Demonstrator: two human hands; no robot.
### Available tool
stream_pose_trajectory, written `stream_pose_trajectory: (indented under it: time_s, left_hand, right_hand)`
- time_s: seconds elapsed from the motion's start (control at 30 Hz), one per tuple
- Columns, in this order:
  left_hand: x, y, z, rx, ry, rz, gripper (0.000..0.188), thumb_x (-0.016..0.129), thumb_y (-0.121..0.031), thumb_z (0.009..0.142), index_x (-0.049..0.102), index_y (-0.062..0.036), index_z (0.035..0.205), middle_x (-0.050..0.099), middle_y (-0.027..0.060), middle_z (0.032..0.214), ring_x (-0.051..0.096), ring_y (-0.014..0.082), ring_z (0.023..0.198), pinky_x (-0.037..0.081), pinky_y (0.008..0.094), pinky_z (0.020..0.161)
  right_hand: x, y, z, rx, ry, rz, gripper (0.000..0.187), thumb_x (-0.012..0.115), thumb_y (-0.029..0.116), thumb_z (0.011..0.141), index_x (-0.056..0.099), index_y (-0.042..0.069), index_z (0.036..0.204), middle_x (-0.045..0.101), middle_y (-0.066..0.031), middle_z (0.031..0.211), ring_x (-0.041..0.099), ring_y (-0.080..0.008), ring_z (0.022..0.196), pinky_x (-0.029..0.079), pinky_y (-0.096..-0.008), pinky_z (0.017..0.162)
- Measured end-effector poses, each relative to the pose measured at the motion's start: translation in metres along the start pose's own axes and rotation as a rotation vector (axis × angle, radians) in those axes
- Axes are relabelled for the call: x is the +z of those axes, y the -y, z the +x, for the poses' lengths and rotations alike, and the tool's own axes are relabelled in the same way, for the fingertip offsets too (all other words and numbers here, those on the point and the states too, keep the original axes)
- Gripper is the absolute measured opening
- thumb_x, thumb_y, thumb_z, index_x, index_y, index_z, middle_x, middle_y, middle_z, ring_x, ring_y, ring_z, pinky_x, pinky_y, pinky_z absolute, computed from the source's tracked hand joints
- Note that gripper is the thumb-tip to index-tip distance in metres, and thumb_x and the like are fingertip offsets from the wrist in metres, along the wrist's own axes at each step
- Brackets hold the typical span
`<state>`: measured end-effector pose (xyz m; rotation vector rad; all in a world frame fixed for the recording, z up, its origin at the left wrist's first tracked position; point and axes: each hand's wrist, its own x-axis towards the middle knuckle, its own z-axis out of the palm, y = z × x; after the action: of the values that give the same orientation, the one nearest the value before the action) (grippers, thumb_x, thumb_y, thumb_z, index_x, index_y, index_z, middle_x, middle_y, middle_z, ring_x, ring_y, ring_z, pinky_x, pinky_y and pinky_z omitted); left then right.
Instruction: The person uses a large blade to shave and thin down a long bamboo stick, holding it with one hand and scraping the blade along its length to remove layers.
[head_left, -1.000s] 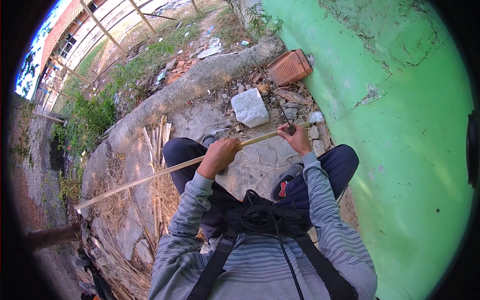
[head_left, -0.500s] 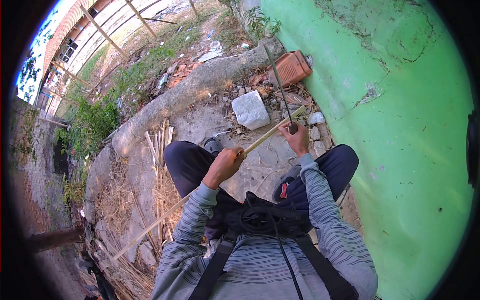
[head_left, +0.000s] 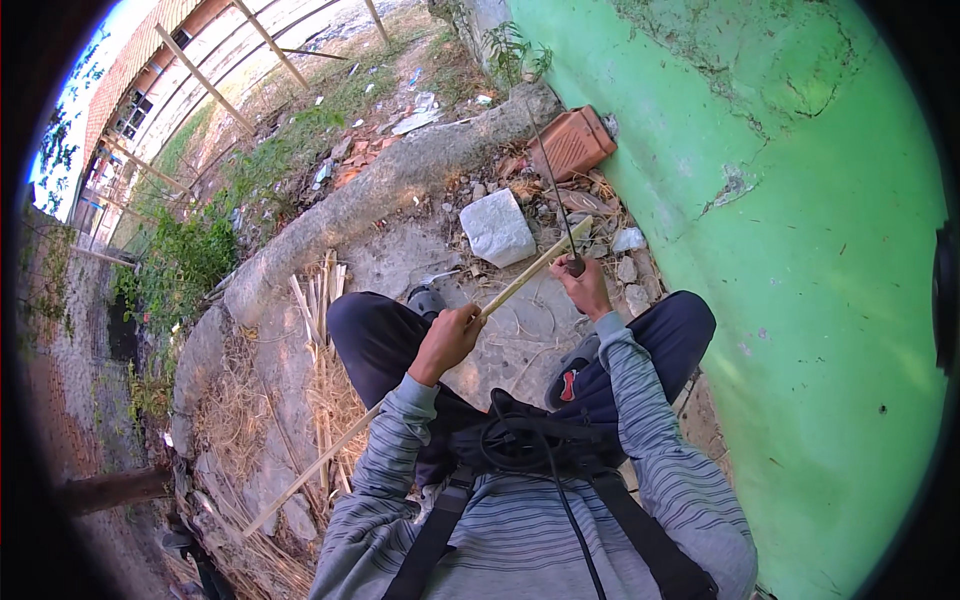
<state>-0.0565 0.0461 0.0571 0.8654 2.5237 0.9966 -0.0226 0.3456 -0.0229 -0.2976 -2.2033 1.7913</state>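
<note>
A long, pale bamboo strip point(head_left: 527, 273) runs slantwise across my lap, from the lower left up toward the green wall. My left hand point(head_left: 447, 343) is closed around its middle, above my left knee. In my right hand point(head_left: 587, 289), fingers wrap the dark handle of a long, thin-bladed knife point(head_left: 553, 178). Its narrow blade points away from me and crosses the strip near the far end. Whether the edge touches the strip I cannot tell. My right fingers sit close to the strip, just below it.
Ahead lies a white stone block point(head_left: 498, 228), with an orange hollow brick point(head_left: 573, 145) by the green wall point(head_left: 780, 330). Split bamboo pieces point(head_left: 322, 300) and shavings point(head_left: 338, 405) lie to my left. A low, curved concrete rim point(head_left: 380, 195) borders the ground.
My right hand and the knife have shifted slightly left and away from me. The strip's far end has moved a little left too. Both hands keep their holds.
</note>
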Motion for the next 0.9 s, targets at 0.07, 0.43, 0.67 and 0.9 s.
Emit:
stream_pose_trajectory:
  time_s: [0.07, 0.43, 0.67, 0.9]
  left_hand:
    - [0.002, 0.005, 0.001, -0.009, -0.011, -0.003, 0.019, 0.065, -0.019, 0.094, 0.066, 0.0, 0.094, 0.063, 0.0239, 0.07, 0.063, 0.0444, 0.068, 0.047, 0.0533, 0.062]
    - [-0.01, 0.021, -0.02, -0.042, -0.115, 0.135, 0.015, 0.062, -0.012, 0.094, 0.066, 0.0024, 0.094, 0.064, 0.0223, 0.068, 0.064, 0.0383, 0.06, 0.048, 0.0448, 0.057]
    - [-0.023, 0.045, -0.027, -0.168, -0.054, 0.012, 0.019, 0.061, -0.013, 0.097, 0.065, 0.0044, 0.092, 0.065, 0.0127, 0.064, 0.063, 0.0152, 0.057, 0.048, 0.0328, 0.054]
    - [-0.013, 0.036, -0.028, -0.169, 0.005, -0.172, 0.021, 0.064, -0.016, 0.096, 0.065, 0.0047, 0.095, 0.061, 0.0138, 0.066, 0.058, 0.0191, 0.057, 0.046, 0.0358, 0.056]
  right_hand:
    - [0.0, -0.001, 0.0, -0.009, -0.014, -0.011, 0.019, 0.075, 0.02, 0.086, 0.071, 0.002, 0.083, 0.067, -0.0038, 0.068, 0.06, -0.0113, 0.063, 0.048, -0.0316, 0.062]
    - [-0.029, -0.002, 0.008, -0.013, -0.176, -0.141, 0.019, 0.075, 0.019, 0.087, 0.072, 0.001, 0.083, 0.069, -0.0056, 0.07, 0.064, -0.0132, 0.064, 0.05, -0.0311, 0.063]
    - [-0.034, -0.015, 0.008, 0.079, -0.343, -0.063, 0.018, 0.074, 0.017, 0.086, 0.077, 0.002, 0.095, 0.073, -0.0042, 0.077, 0.064, -0.0124, 0.067, 0.051, -0.0303, 0.064]
    - [-0.01, -0.006, 0.005, 0.104, -0.213, -0.072, 0.02, 0.076, 0.018, 0.083, 0.078, 0.004, 0.097, 0.074, -0.0058, 0.079, 0.065, -0.0115, 0.071, 0.052, -0.0285, 0.069]
